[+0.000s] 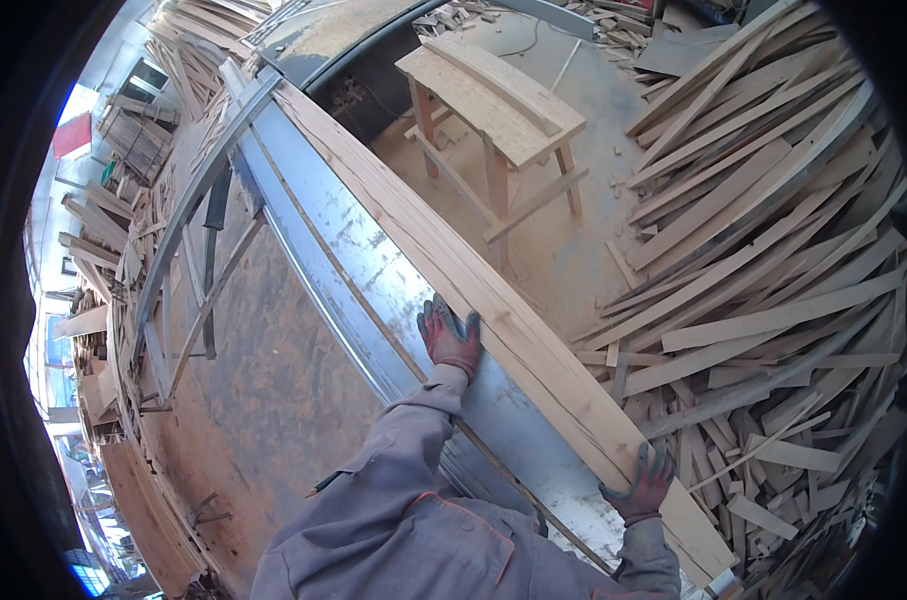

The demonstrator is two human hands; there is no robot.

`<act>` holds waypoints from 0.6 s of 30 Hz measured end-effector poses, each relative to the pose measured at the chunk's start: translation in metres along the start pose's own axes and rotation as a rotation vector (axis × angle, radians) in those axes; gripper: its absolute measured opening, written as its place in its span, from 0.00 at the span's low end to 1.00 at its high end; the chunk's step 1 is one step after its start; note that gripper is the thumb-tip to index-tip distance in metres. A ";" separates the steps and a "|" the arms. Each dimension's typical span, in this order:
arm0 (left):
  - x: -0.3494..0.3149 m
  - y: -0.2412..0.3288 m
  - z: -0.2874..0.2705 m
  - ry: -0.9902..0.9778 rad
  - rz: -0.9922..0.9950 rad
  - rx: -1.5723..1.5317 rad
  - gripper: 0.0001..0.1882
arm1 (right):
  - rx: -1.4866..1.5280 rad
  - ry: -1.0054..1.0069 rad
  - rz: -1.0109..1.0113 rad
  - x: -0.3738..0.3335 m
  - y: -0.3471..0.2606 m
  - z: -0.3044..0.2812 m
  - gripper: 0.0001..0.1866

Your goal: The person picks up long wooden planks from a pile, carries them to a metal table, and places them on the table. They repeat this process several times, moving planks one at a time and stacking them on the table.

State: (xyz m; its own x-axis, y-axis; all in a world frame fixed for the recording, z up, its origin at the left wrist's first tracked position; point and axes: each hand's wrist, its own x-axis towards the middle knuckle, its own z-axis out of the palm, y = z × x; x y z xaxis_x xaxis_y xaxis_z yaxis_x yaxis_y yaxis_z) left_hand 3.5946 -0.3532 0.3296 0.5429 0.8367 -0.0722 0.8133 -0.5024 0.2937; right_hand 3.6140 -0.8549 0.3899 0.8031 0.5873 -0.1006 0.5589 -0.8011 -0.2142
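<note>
A long wooden board [549,365] with dark grain streaks lies along the far side of a shiny metal table [334,215]. My left hand [450,338], in a red and dark grey work glove, rests on the metal with its fingers spread. Its thumb side is against or very close to the board's near edge; I cannot tell which. Nearer to me, my right hand [642,485] wears a matching glove and lies over the board. Its fingers stretch across the wood and its thumb points out past the near edge. Grey sleeves cover both forearms.
A narrow slot [324,245] runs lengthwise through the metal table. A curved metal frame [189,215] stands to the left. Beyond the board is a wooden trestle bench [494,100]. Heaped offcuts and planks [764,240] fill the right side; more wood [124,220] is piled at the left.
</note>
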 end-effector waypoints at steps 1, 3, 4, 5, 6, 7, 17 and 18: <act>0.000 -0.002 0.004 0.048 0.033 -0.015 0.49 | -0.027 -0.018 0.009 -0.001 0.000 0.000 0.67; -0.002 -0.005 0.011 0.122 0.042 -0.110 0.47 | -0.048 0.049 0.010 -0.004 -0.001 0.002 0.65; 0.000 -0.007 0.012 0.151 0.083 -0.205 0.45 | 0.019 0.136 -0.060 -0.002 0.002 0.003 0.62; 0.002 -0.005 0.015 0.109 -0.004 -0.422 0.43 | 0.049 0.115 -0.039 -0.007 0.005 0.003 0.61; 0.001 -0.002 0.018 0.149 0.057 -0.576 0.40 | 0.048 0.061 0.013 -0.011 0.006 0.006 0.64; 0.003 0.000 0.016 0.089 0.084 -0.729 0.37 | 0.067 -0.105 0.107 -0.016 0.009 0.007 0.68; 0.000 -0.008 0.002 0.236 0.125 -0.170 0.50 | 0.189 0.000 0.159 -0.039 0.014 0.011 0.63; -0.001 -0.011 0.007 0.217 0.128 -0.174 0.50 | 0.168 0.070 0.257 -0.056 0.022 0.013 0.62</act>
State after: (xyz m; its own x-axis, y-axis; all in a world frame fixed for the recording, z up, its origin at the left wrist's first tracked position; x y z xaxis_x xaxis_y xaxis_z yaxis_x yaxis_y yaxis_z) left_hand 3.5865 -0.3503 0.3201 0.5658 0.8055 0.1760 0.6827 -0.5774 0.4478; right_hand 3.5783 -0.9039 0.3787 0.9292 0.3537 -0.1069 0.2982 -0.8887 -0.3482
